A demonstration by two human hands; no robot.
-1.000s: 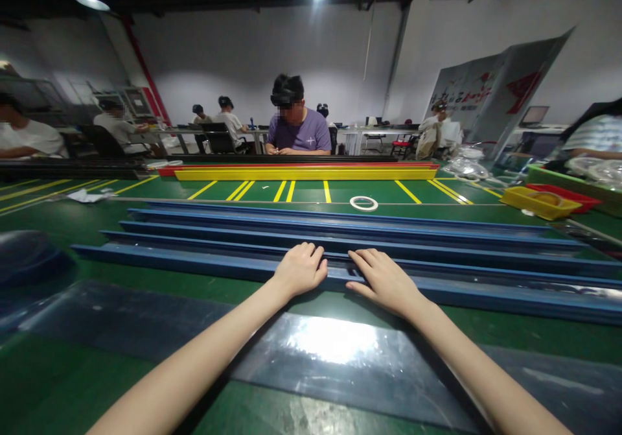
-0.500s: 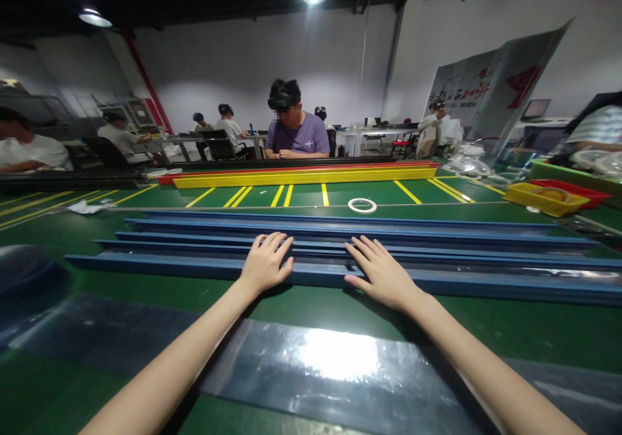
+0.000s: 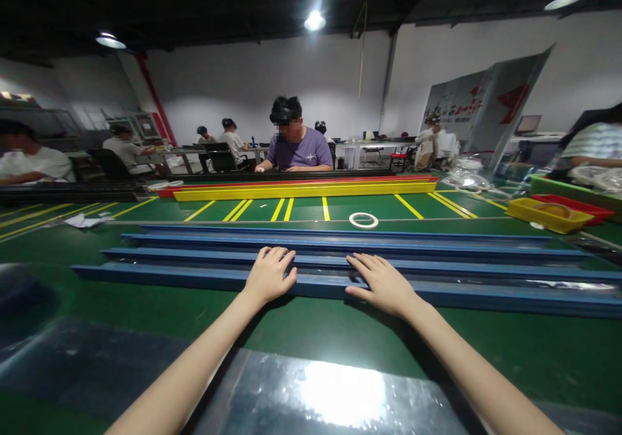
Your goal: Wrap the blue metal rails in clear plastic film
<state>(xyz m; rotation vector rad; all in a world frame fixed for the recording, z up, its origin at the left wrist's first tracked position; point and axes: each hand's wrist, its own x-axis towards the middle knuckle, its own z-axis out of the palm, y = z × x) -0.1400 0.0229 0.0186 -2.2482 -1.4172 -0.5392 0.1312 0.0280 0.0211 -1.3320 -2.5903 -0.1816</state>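
Note:
Several long blue channel strips (image 3: pixel 184 278) lie side by side across the green table (image 3: pixel 311 325). My left hand (image 3: pixel 269 276) rests on the nearer strips left of the middle, fingers stretched forward over their edges and thumb apart. Opposite it, my right hand (image 3: pixel 383 282) lies on the same strips, its fingers spread and its thumb at the front strip's edge. A gap separates the two hands, and neither is wrapped round a strip. Shiny clear film (image 3: pixel 272 383) lies on the table beneath my forearms.
Beyond the blue strips are a white ring (image 3: pixel 363 220) and a long yellow strip (image 3: pixel 301 191) with red and black ones behind. A yellow bin (image 3: pixel 547 214) sits at right. A person in a purple shirt (image 3: pixel 304 150) sits across the table. White scrap (image 3: pixel 85 220) lies left.
The view has tilted up, so everything sits lower. The narrow gap between two middle blue strips no longer shows. Both hands stay on the strips.

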